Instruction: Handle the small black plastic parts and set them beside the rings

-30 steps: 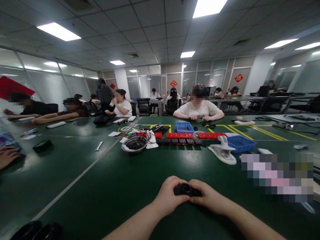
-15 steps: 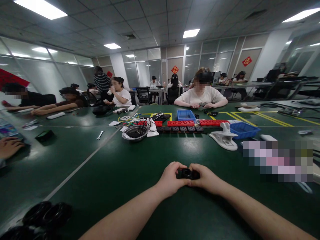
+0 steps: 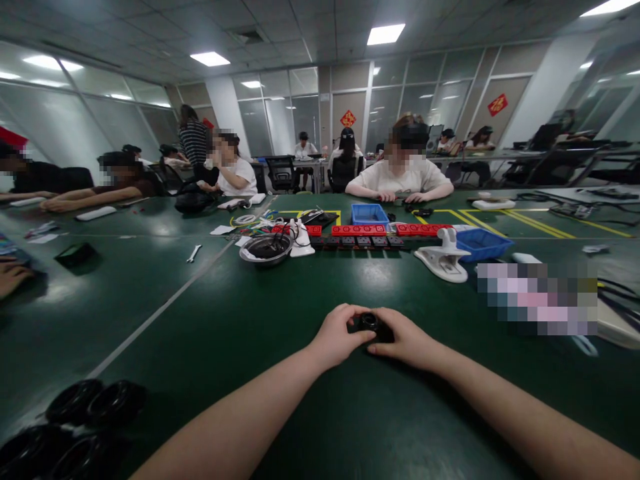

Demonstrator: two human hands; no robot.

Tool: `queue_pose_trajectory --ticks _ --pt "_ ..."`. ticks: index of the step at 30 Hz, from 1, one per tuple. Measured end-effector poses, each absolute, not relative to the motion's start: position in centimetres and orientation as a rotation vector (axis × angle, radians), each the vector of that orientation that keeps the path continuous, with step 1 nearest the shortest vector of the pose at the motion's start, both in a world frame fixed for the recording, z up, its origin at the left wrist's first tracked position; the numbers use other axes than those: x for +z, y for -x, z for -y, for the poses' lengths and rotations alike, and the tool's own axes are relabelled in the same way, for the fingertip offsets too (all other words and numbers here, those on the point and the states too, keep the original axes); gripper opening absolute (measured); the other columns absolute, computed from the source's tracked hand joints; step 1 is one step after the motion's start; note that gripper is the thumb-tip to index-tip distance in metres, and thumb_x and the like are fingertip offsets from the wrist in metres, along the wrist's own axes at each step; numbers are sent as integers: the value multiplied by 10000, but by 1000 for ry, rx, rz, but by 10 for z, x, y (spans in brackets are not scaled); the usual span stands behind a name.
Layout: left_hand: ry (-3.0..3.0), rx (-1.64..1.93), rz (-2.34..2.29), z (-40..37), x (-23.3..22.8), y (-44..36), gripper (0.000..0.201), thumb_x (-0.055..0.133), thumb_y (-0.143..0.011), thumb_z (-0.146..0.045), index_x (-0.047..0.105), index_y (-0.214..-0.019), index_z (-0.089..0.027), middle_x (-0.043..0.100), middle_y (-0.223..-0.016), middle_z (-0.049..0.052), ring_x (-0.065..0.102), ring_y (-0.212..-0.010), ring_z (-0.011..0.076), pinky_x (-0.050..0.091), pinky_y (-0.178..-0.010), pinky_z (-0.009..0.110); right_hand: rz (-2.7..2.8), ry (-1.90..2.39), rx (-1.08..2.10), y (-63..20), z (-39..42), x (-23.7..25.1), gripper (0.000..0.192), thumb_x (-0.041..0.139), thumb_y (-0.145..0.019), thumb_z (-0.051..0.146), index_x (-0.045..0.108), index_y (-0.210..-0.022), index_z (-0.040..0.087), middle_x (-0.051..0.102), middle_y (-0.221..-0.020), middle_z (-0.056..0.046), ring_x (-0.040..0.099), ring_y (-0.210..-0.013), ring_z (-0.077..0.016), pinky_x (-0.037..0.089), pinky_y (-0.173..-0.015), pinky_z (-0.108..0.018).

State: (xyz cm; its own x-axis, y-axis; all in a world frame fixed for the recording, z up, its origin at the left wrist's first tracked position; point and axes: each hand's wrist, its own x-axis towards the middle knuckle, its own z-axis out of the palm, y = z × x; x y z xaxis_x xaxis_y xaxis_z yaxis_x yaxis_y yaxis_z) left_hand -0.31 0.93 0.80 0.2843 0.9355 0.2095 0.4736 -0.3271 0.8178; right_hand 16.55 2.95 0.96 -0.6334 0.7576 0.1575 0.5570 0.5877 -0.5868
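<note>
A small black round part (image 3: 371,323) sits between my two hands, low over the green table (image 3: 240,333). My left hand (image 3: 337,335) grips it from the left with curled fingers. My right hand (image 3: 406,339) closes on it from the right, thumb and fingers touching the part. Most of the part is hidden by my fingers.
Several black rings (image 3: 75,420) lie at the near left. Farther off are a metal bowl (image 3: 266,249), a white clamp (image 3: 443,259), two blue bins (image 3: 483,243), red and black blocks (image 3: 360,231) and a wrench (image 3: 193,253). Other people sit around the table; a hand (image 3: 11,277) rests at left.
The view has tilted downward, so my hands and the table items sit higher in frame and more black rings show at the near left. Both hands stay closed on the black part.
</note>
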Motion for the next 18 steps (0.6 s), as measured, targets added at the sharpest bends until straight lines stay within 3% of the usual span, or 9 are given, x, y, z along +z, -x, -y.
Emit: queue_pose_trajectory --ticks 7,18 --pt "-1971 910 -1236 -11 6 5 357 610 -634 -245 555 -985 -219 506 -801 8 458 -698 124 372 -628 236 2458 982 940 -174 -38 14 221 563 -677 245 542 -872 144 524 -791 -25 490 -711 -145 388 -629 -254" --pt "-1973 889 -1248 -10 9 4 355 621 -625 -251 562 -974 -214 492 -777 5 448 -685 121 371 -626 230 2482 961 921 -174 -39 12 178 553 -691 255 544 -824 137 506 -776 -21 481 -724 -143 380 -645 -251"
